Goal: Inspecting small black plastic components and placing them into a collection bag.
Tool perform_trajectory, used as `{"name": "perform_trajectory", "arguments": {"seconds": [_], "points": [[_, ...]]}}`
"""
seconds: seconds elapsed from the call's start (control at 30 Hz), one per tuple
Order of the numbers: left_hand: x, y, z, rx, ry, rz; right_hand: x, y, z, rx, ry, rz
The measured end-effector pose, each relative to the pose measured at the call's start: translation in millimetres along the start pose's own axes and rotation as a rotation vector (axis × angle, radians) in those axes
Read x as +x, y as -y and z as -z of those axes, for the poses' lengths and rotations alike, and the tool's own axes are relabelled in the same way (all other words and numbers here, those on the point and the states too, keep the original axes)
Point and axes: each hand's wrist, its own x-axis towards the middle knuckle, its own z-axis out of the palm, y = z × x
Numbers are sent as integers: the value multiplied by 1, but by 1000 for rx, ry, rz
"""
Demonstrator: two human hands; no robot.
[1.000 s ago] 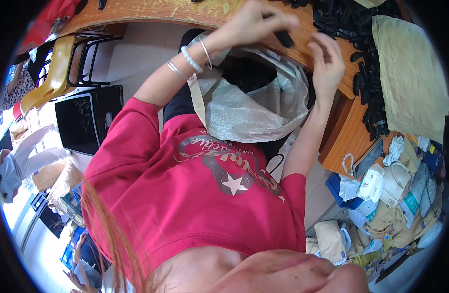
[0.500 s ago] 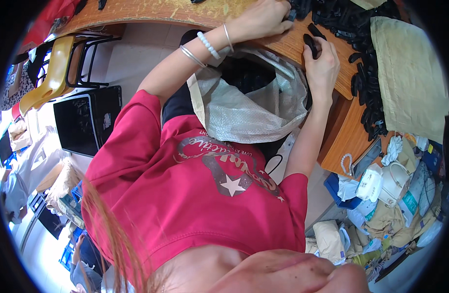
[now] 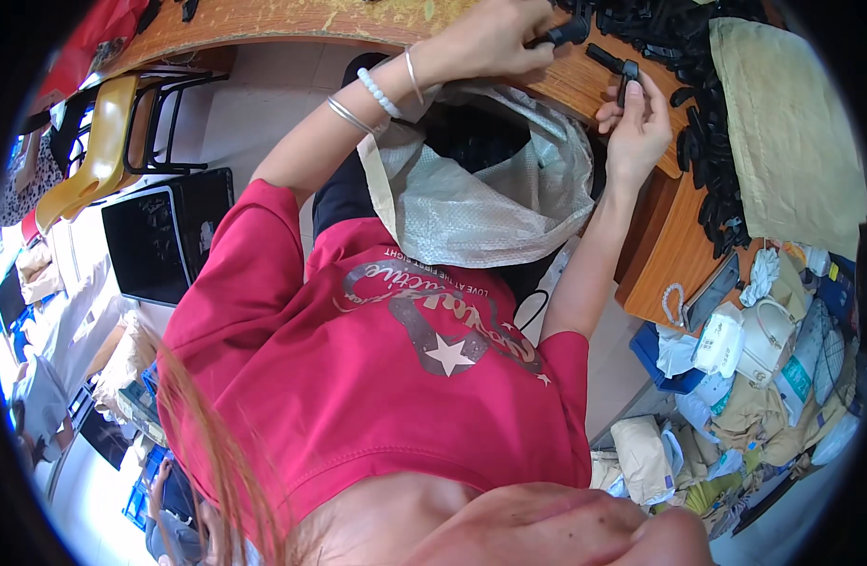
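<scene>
My left hand [image 3: 485, 42], with bracelets on its wrist, is closed on a black plastic part [image 3: 564, 33] over the wooden table [image 3: 292, 19]. My right hand [image 3: 633, 127] pinches another small black part [image 3: 626, 72] just to the right, near the table's edge. The two parts are close together but apart. A heap of the same black parts [image 3: 712, 132] lies on the table beyond my right hand. Below both hands an open white woven sack [image 3: 490, 203] sits against my red shirt, with dark parts inside it [image 3: 471, 137].
A beige cloth [image 3: 792, 132] covers the table at the right. Bags, cloths and packages [image 3: 754, 377] crowd the floor at lower right. A yellow chair [image 3: 94, 156] and a black case [image 3: 160, 241] stand at the left.
Both hands reached into the black heap half a second ago and have drawn back. Each now holds a black part, and the two parts are near each other.
</scene>
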Motion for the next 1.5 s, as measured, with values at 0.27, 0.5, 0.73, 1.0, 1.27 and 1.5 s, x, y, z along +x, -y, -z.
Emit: {"name": "perform_trajectory", "arguments": {"seconds": [0.27,0.5,0.73,1.0,1.27,1.5], "points": [[-13,-5,9,-1279,84,693,-18,19,3,203,406,32],[-14,-25,28,-995,289,685,-25,32,-5,39,385,179],[-20,-56,37,-71,48,105,-34,23,-17,-359,83,577],[-30,-40,20,-390,70,172,-40,16,-21,-159,58,520],[-43,-43,17,-239,-21,-1,-40,22,-14,-72,167,400],[-58,-41,10,-402,55,149,-22,18,2,-85,405,164]]}}
